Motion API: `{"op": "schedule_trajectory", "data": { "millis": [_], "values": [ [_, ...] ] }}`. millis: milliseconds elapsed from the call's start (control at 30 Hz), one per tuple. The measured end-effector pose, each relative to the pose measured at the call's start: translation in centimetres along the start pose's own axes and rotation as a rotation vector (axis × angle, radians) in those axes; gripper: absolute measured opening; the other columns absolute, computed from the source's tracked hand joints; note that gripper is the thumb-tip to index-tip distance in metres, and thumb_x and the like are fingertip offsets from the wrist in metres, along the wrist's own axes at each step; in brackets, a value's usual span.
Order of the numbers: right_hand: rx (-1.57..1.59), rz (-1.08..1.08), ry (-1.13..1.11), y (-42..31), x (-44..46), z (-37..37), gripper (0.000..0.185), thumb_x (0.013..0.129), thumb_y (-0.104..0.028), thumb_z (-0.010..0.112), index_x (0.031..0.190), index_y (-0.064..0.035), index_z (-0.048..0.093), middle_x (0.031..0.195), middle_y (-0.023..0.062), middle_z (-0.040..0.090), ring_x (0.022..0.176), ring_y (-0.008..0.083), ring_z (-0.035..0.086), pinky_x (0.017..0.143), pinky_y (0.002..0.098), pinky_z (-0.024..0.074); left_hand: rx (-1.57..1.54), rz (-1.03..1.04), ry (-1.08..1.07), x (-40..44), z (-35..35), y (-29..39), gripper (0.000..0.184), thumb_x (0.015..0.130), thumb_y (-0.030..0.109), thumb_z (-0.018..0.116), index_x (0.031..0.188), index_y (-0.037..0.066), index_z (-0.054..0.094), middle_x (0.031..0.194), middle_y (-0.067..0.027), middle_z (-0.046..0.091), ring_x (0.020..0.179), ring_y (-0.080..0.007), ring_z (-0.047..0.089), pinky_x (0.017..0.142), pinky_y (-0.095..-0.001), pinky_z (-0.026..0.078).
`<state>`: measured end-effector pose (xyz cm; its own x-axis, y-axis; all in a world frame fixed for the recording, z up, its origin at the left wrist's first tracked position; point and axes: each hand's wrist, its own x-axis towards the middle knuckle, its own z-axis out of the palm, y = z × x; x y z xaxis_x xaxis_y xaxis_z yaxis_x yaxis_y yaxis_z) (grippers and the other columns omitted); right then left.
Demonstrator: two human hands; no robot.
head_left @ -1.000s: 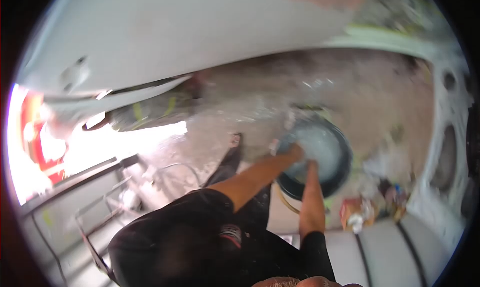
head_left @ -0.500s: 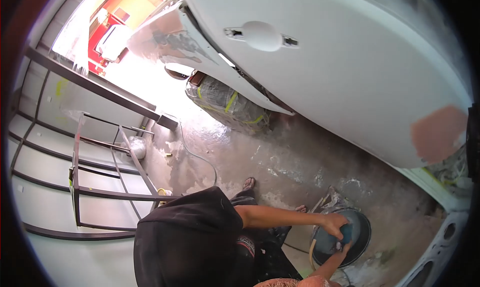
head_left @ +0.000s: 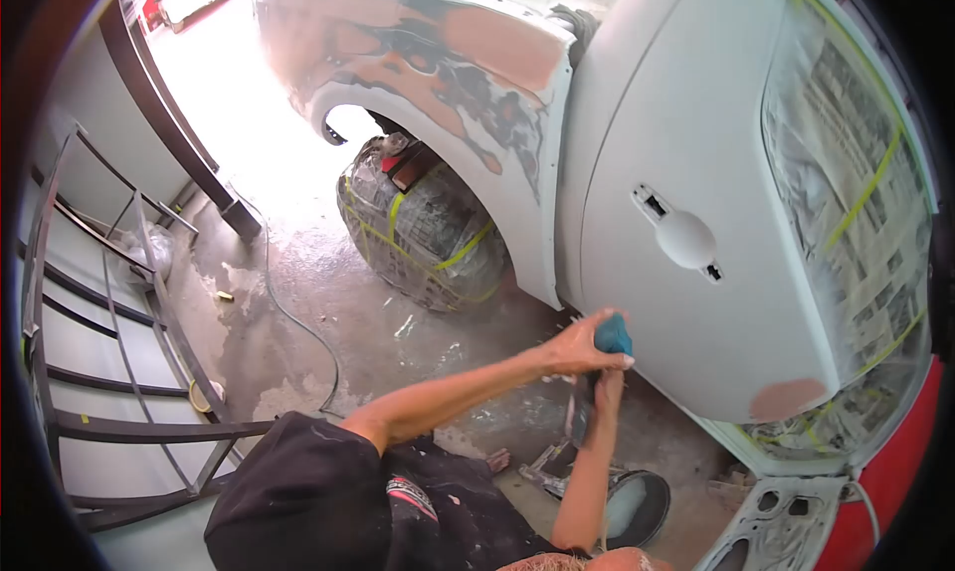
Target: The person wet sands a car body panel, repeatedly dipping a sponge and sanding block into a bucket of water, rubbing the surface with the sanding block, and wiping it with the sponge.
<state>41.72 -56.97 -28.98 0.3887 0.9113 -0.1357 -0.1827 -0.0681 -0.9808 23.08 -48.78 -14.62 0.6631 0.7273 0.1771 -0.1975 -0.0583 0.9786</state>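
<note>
My left hand (head_left: 575, 346) is closed around a blue cloth or sponge (head_left: 613, 337), in front of the white car door (head_left: 637, 283). Just beneath it, my right hand (head_left: 607, 380) grips a dark flat block (head_left: 579, 412) that points down toward the floor. The two hands are close together, and the blue item lies over the right hand's fingers. Below them a dark bucket (head_left: 652, 493) holds cloudy water, partly hidden by my right forearm.
A fender (head_left: 418, 54) with sanded brown and grey patches stands over a wheel wrapped in plastic (head_left: 398, 223). Metal frames (head_left: 164, 427) are at the left, and a hose (head_left: 284, 307) crosses the wet floor. Masked windows (head_left: 846, 153) are at the right.
Both hands have come up out of the bucket to the front of the door, bringing the blue item and the dark block. The view has turned toward the fender and door.
</note>
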Motion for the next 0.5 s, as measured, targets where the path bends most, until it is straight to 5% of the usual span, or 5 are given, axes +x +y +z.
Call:
{"op": "schedule_trajectory", "data": {
  "millis": [33,100,200,300,500],
  "values": [
    [-0.187,-0.016,-0.085,-5.7,1.2,7.1,0.071,0.1,-0.045,0.07,0.151,-0.001,0.047,0.148,0.0103,0.054,0.135,0.0184,0.051,0.114,0.0382,0.0413,0.291,0.138,0.109,0.7,-3.0,2.0,0.09,0.08,0.044,0.088,0.153,0.01,0.047,0.127,-0.0198,0.065,0.128,-0.0334,0.062,0.107,-0.0457,0.051],
    [-0.179,-0.357,-0.249,-10.1,5.5,16.4,0.07,0.1,-0.042,0.071,0.151,-0.0004,0.048,0.149,0.0094,0.054,0.135,0.0176,0.052,0.113,0.0377,0.0427,0.634,0.256,0.109,1.9,-9.1,7.6,0.059,0.079,0.039,0.087,0.125,0.007,0.069,0.115,-0.016,0.071,0.112,-0.035,0.069,0.098,-0.0444,0.054],
    [-0.339,-0.772,-0.38,-16.1,12.0,26.1,0.059,0.099,-0.031,0.071,0.15,-0.0053,0.053,0.133,0.0108,0.059,0.121,0.0227,0.059,0.102,0.0402,0.0479,0.797,0.397,0.365,3.3,-17.7,13.8,0.039,0.075,0.032,0.086,0.102,0.01,0.068,0.095,-0.0134,0.071,0.092,-0.0341,0.071,0.082,-0.0422,0.057],
    [-1.119,-0.971,-0.119,-26.1,13.6,34.6,0.054,0.099,-0.017,0.065,0.152,-0.0145,0.056,0.11,0.0157,0.06,0.1,0.0316,0.062,0.085,0.0467,0.051,0.817,0.361,0.668,4.9,-26.8,18.9,0.043,0.079,0.04,0.084,0.106,0.009,0.071,0.097,-0.0169,0.074,0.09,-0.034,0.074,0.078,-0.0447,0.058],
    [-1.369,-1.386,0.178,-27.6,21.2,41.5,0.056,0.097,-0.019,0.067,0.152,-0.02,0.056,0.117,0.013,0.059,0.115,0.0327,0.058,0.094,0.0465,0.0473,1.109,0.284,0.956,9.2,-44.2,19.3,0.05,0.08,0.031,0.081,0.122,0.008,0.067,0.118,-0.0191,0.07,0.11,-0.0369,0.069,0.093,-0.0477,0.055]
  ]
}}
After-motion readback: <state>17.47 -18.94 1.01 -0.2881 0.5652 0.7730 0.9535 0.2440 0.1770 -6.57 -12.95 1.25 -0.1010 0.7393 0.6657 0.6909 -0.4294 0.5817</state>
